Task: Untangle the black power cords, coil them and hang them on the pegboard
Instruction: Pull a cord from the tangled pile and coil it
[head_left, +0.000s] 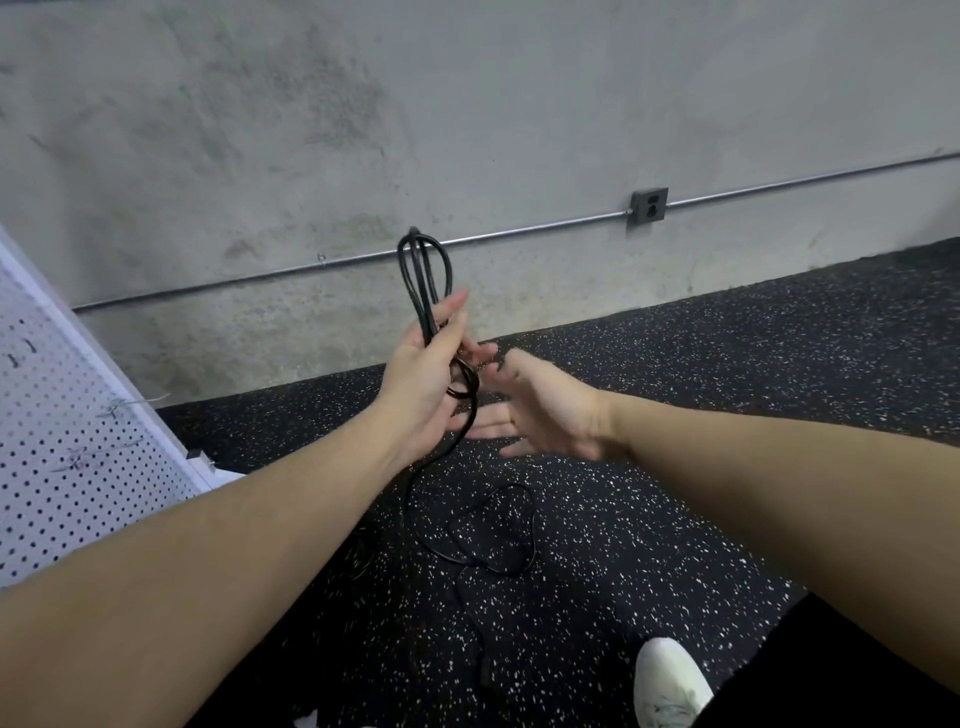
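Observation:
My left hand (423, 384) grips a black power cord (423, 275) folded into upright loops that stick up above my fingers. A few turns of the cord wrap around the bundle's lower part, just below my left fingers. My right hand (545, 410) hovers just right of the bundle with its fingers spread and relaxed, fingertips close to the wrap. The cord's loose tail (470, 530) hangs from my left hand and lies in curves on the dark speckled floor. The white pegboard (57, 441) with metal hooks leans at the left.
A concrete wall with a metal conduit (519, 228) and an outlet box (648, 207) runs across the back. My white shoe (670, 680) is at the bottom right. More black cord (358, 558) lies on the floor under my left forearm.

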